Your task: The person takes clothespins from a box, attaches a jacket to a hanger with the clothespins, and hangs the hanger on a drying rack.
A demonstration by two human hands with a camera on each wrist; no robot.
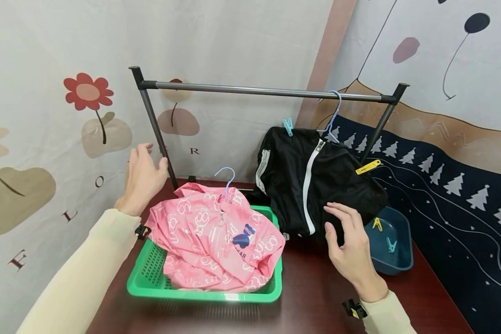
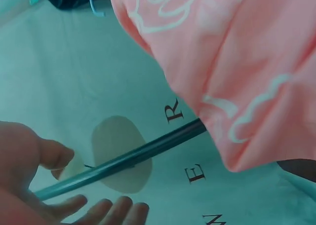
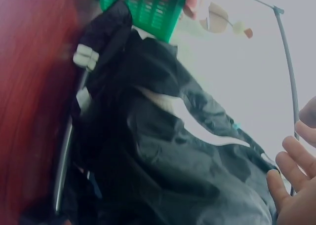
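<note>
A pink jacket point(image 1: 210, 241) with white outlines and a blue bow lies over the green basket point(image 1: 135, 283), a light blue hanger point(image 1: 226, 174) sticking up from its collar. My left hand point(image 1: 144, 176) is raised beside the rack's left post, fingers relaxed and holding nothing; in the left wrist view the post point(image 2: 118, 161) passes behind the spread fingers. A black jacket point(image 1: 292, 185) with a white zip hangs from the rail on a blue hanger point(image 1: 336, 111). In front of its lower right part is my right hand point(image 1: 350, 246), fingers loosely bent with nothing in them.
The metal rack's rail point(image 1: 234, 89) spans the back. A light blue clothespin point(image 1: 288, 126) and a yellow clothespin point(image 1: 368, 167) sit on the black jacket's shoulders. At right, a dark blue bin point(image 1: 394, 250) holds a yellow and a light blue clothespin. Everything stands on a dark red table point(image 1: 317, 297).
</note>
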